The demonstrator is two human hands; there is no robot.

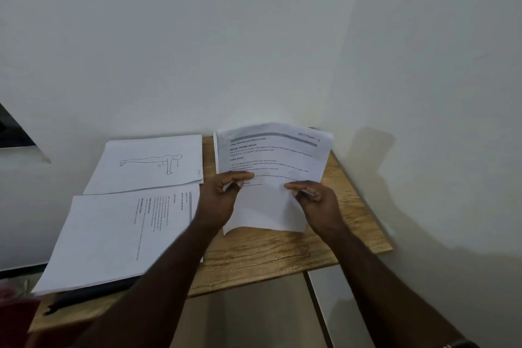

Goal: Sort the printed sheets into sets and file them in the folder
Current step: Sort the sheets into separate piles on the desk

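Two piles of printed sheets are already laid out in the head view: a pile with a plank-pose drawing (147,164) at the far left of the wooden table (268,251), and a text pile (118,234) nearer, overhanging the left edge. A further batch, the held sheets (271,178), is raised above the far right corner, gripped on both sides — the left hand (220,198) pinches its left edge between thumb and fingers, the right hand (316,200) pinches its right edge the same way. Sorting is judged to be partly done; filing appears not yet begun.

A dark flat object (93,292) is glimpsed under the near pile — whether it is the folder cannot be told. The printed text is mostly too blurred to be read, and how many sheets each pile holds cannot be made out. The table's near left corner is cut off by the arm.
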